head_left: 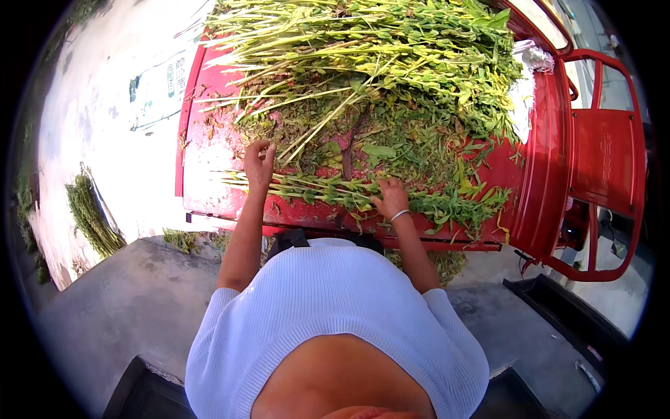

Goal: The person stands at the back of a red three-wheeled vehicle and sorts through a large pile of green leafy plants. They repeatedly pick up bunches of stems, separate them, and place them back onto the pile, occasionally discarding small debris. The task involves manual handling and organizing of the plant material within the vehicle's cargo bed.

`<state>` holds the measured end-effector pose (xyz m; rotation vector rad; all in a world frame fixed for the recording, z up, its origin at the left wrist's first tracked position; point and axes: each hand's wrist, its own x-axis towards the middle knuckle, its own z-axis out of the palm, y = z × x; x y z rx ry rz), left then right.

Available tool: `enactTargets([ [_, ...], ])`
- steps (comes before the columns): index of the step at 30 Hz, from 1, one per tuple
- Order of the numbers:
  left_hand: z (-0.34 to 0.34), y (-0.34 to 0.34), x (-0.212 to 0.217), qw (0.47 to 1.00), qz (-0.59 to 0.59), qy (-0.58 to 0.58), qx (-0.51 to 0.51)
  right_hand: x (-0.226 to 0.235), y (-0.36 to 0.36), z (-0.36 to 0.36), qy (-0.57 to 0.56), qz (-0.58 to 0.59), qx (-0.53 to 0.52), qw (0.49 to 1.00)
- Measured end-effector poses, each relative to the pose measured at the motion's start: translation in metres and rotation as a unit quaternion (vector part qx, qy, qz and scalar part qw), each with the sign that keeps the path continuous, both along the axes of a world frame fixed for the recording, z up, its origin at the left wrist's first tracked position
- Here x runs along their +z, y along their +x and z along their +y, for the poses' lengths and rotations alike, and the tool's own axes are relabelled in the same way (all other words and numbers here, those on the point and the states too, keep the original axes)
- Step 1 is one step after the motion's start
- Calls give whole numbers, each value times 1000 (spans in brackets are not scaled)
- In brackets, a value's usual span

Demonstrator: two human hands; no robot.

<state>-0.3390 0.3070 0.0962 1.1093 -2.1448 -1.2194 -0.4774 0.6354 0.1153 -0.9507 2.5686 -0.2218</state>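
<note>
Big heap of green stalks (377, 42) at 12 o'clock on the red cart bed (209, 140). Red cart door frame (604, 160) at 3 o'clock. Separate green bundle (91, 216) on pale ground at 9 o'clock.

Both bare forearms reach forward and up from the short white ribbed sleeves, the left one nearly straight, the right one angled slightly inward. The left hand (259, 166) is raised with its back toward the camera, fingers curled loosely and the fingertips bent over at the top. The right hand (391, 199) lies palm down with fingers spread forward and slightly to the left, a thin pale bracelet (399, 215) circling its wrist.
</note>
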Motion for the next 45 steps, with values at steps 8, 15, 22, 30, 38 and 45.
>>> enactTargets([
  [8,6,-98,-59,885,-255,79,-383,7,25,11,-98,-106,-30,989],
  [15,-5,-64,30,925,-136,-177,-309,-1,36,50,-190,-160,-101,963],
  [22,40,-28,236,907,-161,-266,-284,-14,-1,-11,-425,-399,-203,786],
  [30,99,87,269,940,-168,-60,-291,81,-43,-76,-632,-671,-225,316],
  [38,115,170,291,949,-148,94,-261,94,-45,-66,-625,-721,-191,230],
  [45,124,198,260,952,-163,126,-224,40,-40,-59,-488,-688,-411,346],
])
